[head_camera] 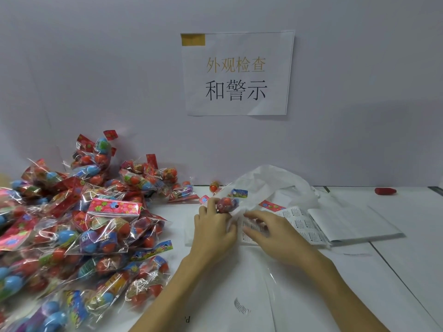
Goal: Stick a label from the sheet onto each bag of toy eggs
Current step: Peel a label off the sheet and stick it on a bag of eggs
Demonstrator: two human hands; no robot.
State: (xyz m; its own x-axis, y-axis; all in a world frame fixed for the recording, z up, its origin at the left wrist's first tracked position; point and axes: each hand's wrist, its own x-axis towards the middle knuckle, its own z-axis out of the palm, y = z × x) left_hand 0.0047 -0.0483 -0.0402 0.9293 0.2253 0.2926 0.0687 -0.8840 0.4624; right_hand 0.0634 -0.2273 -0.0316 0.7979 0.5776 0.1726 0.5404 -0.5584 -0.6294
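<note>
Both forearms reach in — left hand (214, 230) grips bag (226, 204).

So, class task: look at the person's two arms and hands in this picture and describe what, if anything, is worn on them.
Nothing is worn. The left hand and right hand are bare: no gloves, and no rings show on the fingers. Both forearms are bare from the wrist to the bottom edge of the picture, with no sleeve, watch or bracelet in view. Any sleeve would lie out of frame.
</note>
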